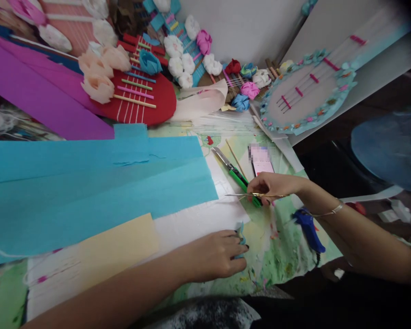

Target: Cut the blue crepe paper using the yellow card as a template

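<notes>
My left hand (219, 256) is closed near the table's front edge, with a small piece of blue crepe paper (241, 230) showing between and beyond its fingers. Further back, my right hand (270, 183) grips a pair of gold-handled scissors (235, 195), their thin blades pointing left. Just beneath the right fingers lies a green utility knife (238, 177) with its blade out. A wide sheet of blue crepe paper (99, 183) covers the left of the table, over a white board (192, 228) and a cream paper piece (119, 246).
A phone (261, 160) and a thin wooden stick (235, 156) lie behind my right hand. By my right forearm is a blue glue gun (310, 230). Paper guitars, among them a red one (157, 98) and one with a flowered rim (308, 91), stand along the back.
</notes>
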The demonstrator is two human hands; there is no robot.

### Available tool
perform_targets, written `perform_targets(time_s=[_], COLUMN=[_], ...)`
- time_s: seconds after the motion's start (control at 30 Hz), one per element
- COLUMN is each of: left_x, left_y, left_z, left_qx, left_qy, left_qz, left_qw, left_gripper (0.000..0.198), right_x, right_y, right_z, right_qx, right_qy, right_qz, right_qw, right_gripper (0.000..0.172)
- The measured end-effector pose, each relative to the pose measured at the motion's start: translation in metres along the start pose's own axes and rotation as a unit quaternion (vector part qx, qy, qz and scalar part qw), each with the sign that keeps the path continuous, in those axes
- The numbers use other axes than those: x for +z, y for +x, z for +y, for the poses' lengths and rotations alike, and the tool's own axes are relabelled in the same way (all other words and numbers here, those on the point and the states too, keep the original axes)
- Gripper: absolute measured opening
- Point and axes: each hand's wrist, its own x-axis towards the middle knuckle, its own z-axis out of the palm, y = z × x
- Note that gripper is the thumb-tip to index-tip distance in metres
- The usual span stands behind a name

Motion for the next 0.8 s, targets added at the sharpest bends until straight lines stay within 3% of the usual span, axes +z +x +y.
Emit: perform_targets(time_s=[0.1, 0.23, 0.33, 0.47, 0.67, 0.8], left_x=[-0.002, -0.001, -0.003, -0.014, -0.05, -0.09], left_y=[0.001, 0.004, 0.007, 0.012, 0.008, -0.024], left_z=[0.001, 0.004, 0.007, 0.013, 0.034, 0.06], left_qx=[0.009, 0.021, 0.028, 0.033, 0.023, -0.002], left_qy=[0.005, 0.019, 0.039, 0.074, 0.124, 0.158], left_qz=[-0.033, -0.071, -0.095, -0.121, -0.146, -0.142], left_qw=[0.999, 0.997, 0.994, 0.989, 0.981, 0.977], left_gripper=[0.016, 0.016, 0.015, 0.013, 0.008, 0.012], right_x=[0.02, 0.057, 0.088, 0.124, 0.156, 0.17], right_y=[-0.017, -0.038, -0.047, -0.05, -0.042, -0.033], right_z=[-0.006, -0.008, -0.003, 0.006, 0.015, 0.02], right_qx=[-0.006, 0.09, 0.143, 0.176, 0.175, 0.157], right_qy=[-0.067, -0.145, -0.187, -0.228, -0.274, -0.334], right_qz=[0.077, 0.244, 0.275, 0.322, 0.413, 0.486], right_qw=[0.995, 0.955, 0.932, 0.902, 0.851, 0.792], right_gripper=[0.046, 0.03, 0.013, 0.004, 0.017, 0.028])
